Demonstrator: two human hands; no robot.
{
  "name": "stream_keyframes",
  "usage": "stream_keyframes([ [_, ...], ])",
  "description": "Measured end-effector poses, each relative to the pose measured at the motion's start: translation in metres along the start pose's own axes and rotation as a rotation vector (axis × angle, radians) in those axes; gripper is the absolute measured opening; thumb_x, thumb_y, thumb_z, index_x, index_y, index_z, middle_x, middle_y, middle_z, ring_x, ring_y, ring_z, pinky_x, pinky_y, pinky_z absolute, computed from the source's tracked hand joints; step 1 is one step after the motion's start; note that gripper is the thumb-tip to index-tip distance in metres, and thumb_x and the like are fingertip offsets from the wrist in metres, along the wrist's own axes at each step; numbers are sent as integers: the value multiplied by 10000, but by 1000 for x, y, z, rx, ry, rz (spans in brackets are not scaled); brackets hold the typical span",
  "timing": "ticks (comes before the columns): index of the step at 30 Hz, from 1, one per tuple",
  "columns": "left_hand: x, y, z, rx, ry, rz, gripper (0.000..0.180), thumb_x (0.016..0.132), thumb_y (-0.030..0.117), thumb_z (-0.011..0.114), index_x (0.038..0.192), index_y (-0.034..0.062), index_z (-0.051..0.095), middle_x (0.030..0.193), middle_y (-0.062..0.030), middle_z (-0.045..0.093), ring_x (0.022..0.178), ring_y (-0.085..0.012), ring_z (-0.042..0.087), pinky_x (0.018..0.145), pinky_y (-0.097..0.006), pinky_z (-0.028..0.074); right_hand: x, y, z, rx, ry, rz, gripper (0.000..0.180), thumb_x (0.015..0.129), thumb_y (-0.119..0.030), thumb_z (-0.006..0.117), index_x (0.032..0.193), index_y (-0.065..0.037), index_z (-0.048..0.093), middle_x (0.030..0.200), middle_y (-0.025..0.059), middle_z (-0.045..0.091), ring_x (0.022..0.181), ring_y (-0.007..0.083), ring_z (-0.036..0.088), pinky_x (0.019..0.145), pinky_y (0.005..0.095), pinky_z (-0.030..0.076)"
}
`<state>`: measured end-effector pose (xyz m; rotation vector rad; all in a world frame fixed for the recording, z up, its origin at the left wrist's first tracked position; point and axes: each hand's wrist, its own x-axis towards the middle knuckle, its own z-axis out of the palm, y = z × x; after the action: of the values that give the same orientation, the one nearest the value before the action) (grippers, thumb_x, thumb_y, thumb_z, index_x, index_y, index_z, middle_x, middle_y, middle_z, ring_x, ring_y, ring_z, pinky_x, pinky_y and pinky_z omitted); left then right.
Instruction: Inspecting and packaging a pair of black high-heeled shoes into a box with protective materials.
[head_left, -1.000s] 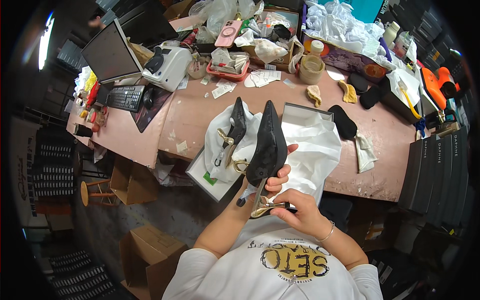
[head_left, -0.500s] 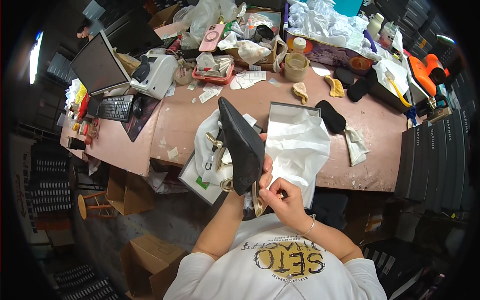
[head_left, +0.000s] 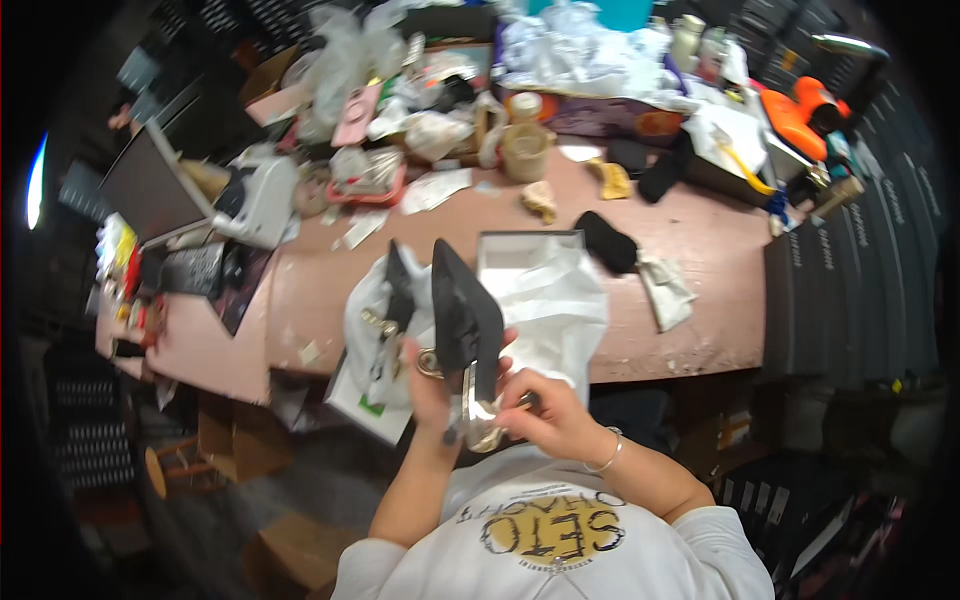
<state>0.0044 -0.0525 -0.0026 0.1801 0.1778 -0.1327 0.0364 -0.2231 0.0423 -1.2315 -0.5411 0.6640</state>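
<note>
My left hand (head_left: 430, 388) grips a black pointed shoe (head_left: 466, 315) with gold trim at the heel, toe pointing away from me. At the shoe's gold heel end, my right hand (head_left: 552, 412) is closed in a pinch. A small dark tip shows among its fingers; what it belongs to is too blurred to tell. Beyond my left hand, a second black pointed shoe (head_left: 398, 285) with gold fittings rests on white wrapping in an open box part (head_left: 352, 398) at the table's front edge. Right of it lies an open grey-edged box (head_left: 505, 250) with white tissue paper (head_left: 562, 300).
Black pads (head_left: 606, 243), a white cloth (head_left: 666, 290) and yellow sponge pieces (head_left: 612, 180) lie on the pink table (head_left: 715, 335). A jar (head_left: 526, 150) stands behind. Stacked dark boxes (head_left: 830, 290) are at right, a monitor (head_left: 155, 185) and printer (head_left: 258, 200) at left.
The shoe has turned in my left hand, so its gold heel now shows toward me. The second black shoe has come into sight. The whole view has shifted and blurred.
</note>
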Motion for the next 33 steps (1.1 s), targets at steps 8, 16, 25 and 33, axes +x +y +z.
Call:
stream_keyframes([
  [8, -11, -25, -6, 206, 264, -16, 596, 834, 232, 710, 1336, 60, 440, 1254, -127, 552, 825, -191, 599, 620, -299, 537, 6, -36, -46, -420, -351, 32, 302, 870, -238, 678, 1070, -58, 543, 938, 110, 626, 739, 215, 600, 684, 337, 480],
  [16, 21, -18, 4, 234, 189, 111, 488, 936, 405, 569, 1216, 9, 519, 1118, -117, 570, 708, -151, 506, 550, -237, 469, 11, 50, -248, -1405, 605, -223, 186, 787, -128, 700, 963, -87, 657, 977, 72, 632, 971, 263, 577, 855, 385, 427],
  [25, 23, -25, 37, 452, 205, 319, 354, 899, 359, 652, 996, 40, 534, 774, -104, 585, 614, -147, 569, 498, -234, 467, -8, 23, -186, -567, 740, -79, 186, 808, -6, 630, 992, 8, 653, 887, 127, 634, 827, 258, 607, 749, 324, 480],
  [33, 17, -38, 39, 538, 189, 457, 324, 916, 351, 628, 937, 42, 532, 741, -74, 575, 622, -126, 575, 490, -219, 461, -12, -10, -11, -854, 267, -506, 381, 717, 24, 726, 1087, -50, 677, 840, 78, 597, 679, 201, 616, 575, 282, 513],
])
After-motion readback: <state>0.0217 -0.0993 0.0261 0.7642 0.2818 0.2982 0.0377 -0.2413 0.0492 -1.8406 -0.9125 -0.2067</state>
